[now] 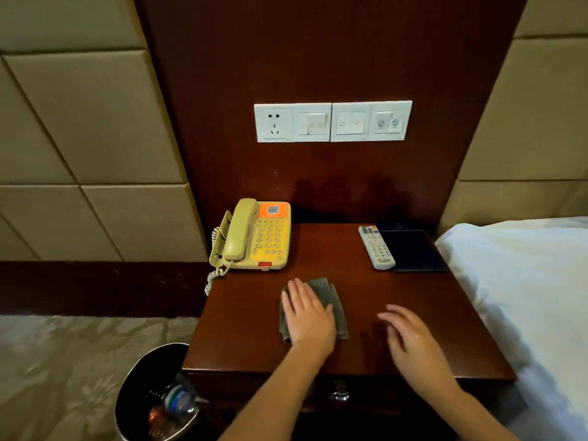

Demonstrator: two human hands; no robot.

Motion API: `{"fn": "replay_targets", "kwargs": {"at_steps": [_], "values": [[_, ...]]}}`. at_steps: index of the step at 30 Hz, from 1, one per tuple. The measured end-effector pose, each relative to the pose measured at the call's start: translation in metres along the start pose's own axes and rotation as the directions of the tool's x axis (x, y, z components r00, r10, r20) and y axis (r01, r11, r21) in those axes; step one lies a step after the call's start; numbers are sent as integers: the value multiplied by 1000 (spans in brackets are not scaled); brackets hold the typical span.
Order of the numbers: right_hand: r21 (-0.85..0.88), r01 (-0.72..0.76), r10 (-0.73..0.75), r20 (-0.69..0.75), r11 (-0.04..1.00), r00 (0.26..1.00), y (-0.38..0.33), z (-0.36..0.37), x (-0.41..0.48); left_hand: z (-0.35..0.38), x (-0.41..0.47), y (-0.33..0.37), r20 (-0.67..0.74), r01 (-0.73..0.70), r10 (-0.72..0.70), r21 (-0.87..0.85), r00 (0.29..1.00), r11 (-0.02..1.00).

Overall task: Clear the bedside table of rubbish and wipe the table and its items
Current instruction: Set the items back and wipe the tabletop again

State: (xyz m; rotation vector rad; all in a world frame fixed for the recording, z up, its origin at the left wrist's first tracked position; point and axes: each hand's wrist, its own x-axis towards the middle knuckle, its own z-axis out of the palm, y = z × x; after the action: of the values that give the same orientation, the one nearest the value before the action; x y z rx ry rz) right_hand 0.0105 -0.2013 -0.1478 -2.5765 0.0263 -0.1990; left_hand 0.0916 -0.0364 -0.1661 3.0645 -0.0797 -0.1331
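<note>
flat and open, the left hand (307,313) presses a folded grey cloth (331,300) onto the bedside table (251,316) at lower centre of the frame. right hand (410,335), fingers loosely spread and holding nothing, hovers just right of the cloth, blurred. cream telephone (254,237) sits at the table's upper left, white remote (377,248) touching a dark folder (413,251) at upper right. a bin (140,374) with a plastic bottle (179,401) stands lower left.

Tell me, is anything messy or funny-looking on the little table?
Only a small thing: the phone sits at the left edge of the table, and its curly cord dangles over the side. The remote lies neatly beside the dark folder, the cloth lies flat under the left hand, and nothing looks spilled or broken.
</note>
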Motion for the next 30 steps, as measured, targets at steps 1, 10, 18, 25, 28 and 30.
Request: {"fn": "replay_targets", "kwargs": {"at_steps": [1, 10, 18, 25, 28, 30], "values": [[3, -36, 37, -25, 999, 999, 10, -5, 1, 4, 2, 19, -7, -51, 51, -9, 999, 999], [-238, -143, 119, -112, 961, 987, 75, -37, 10, 21, -14, 157, 162, -556, 537, 115, 828, 823], [-309, 258, -217, 161, 915, 963, -33, 25, 33, -5, 29, -56, 27, -210, 209, 38, 978, 977], [-283, 373, -301, 267, 883, 915, -103, 45, 34, -3, -11, -187, 30, 44, -46, 53, 999, 998], [-309, 347, -273, 259, 885, 926, -92, 31, 32, 3, -22, -169, -12, 76, -75, 76, 997, 994], [-324, 278, -207, 235, 904, 950, -73, 16, 30, 5, -31, -142, -10, 19, -18, 91, 1000, 996]]}}
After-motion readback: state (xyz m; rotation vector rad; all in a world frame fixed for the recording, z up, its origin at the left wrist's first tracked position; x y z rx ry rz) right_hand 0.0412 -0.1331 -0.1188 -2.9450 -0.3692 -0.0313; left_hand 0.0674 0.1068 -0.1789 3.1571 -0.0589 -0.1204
